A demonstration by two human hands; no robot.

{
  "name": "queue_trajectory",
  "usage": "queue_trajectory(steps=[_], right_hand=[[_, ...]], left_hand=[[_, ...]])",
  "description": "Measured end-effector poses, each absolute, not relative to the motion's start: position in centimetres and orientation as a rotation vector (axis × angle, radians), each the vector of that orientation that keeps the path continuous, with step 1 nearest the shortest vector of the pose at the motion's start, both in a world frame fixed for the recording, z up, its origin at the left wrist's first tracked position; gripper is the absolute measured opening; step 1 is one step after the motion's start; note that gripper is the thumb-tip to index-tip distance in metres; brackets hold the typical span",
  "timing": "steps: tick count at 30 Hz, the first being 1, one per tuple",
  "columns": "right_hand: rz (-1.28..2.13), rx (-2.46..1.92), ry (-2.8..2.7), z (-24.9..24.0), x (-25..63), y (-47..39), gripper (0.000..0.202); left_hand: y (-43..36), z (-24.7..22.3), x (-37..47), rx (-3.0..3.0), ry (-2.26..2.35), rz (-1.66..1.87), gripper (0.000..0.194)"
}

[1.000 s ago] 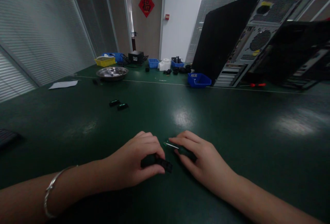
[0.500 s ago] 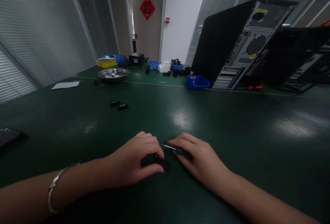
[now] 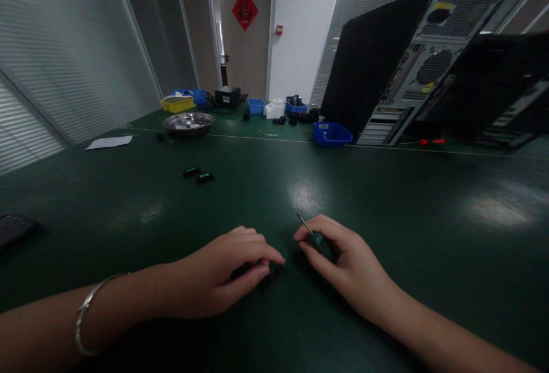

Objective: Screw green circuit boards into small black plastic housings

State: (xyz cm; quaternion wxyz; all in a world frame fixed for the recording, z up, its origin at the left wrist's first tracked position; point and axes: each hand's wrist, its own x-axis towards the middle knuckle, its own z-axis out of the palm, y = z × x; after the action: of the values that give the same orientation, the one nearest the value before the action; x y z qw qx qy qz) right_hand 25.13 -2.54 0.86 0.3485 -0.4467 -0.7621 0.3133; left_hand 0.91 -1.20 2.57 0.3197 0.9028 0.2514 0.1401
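Observation:
My left hand (image 3: pixel 240 267) is closed on a small black rectangular part (image 3: pixel 273 276), thumb and fingers round it just above the green tabletop. Most of this part is covered by the fingers, so its kind cannot be made out. In my right hand (image 3: pixel 338 253) is a screwdriver (image 3: pixel 316 238) with a dark green handle, pinched between thumb and fingers. Its thin metal shaft points up and to the left, apart from the black part. Farther back on the table lie two small black pieces (image 3: pixel 205 178) with light green markings.
Behind them stands a round metal dish (image 3: pixel 189 127), with a white sheet (image 3: pixel 109 142) to its left. A blue bin (image 3: pixel 332 134) sits beside a tilted black computer tower (image 3: pixel 377 58). At the left edge is a dark keyboard-like object (image 3: pixel 16 230).
My right hand has moved right, away from the left, and the screwdriver's tip has swung upward. My left fingers have shifted forward over the black part, covering more of it.

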Motion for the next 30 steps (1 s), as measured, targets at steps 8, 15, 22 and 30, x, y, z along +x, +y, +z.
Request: queue_trajectory(steps=[8, 15, 22, 30], right_hand=[[1.188, -1.183, -1.798, 0.45, 25.04, -2.40, 0.017], [1.419, -1.103, -1.687, 0.67, 24.97, -2.50, 0.020], [1.448, -1.100, -1.678, 0.69, 25.06, -2.64, 0.018], [1.442, -1.107, -1.694, 0.89, 25.01, -2.67, 0.023]], left_hand=[[-1.39, 2.60, 0.80, 2.327, 0.612, 0.406, 0.035], [-1.24, 2.65, 0.74, 2.309, 0.606, 0.413, 0.043], [-1.30, 2.78, 0.73, 2.328, 0.598, 0.415, 0.048], [-1.26, 2.35, 0.67, 2.354, 0.588, 0.430, 0.036]])
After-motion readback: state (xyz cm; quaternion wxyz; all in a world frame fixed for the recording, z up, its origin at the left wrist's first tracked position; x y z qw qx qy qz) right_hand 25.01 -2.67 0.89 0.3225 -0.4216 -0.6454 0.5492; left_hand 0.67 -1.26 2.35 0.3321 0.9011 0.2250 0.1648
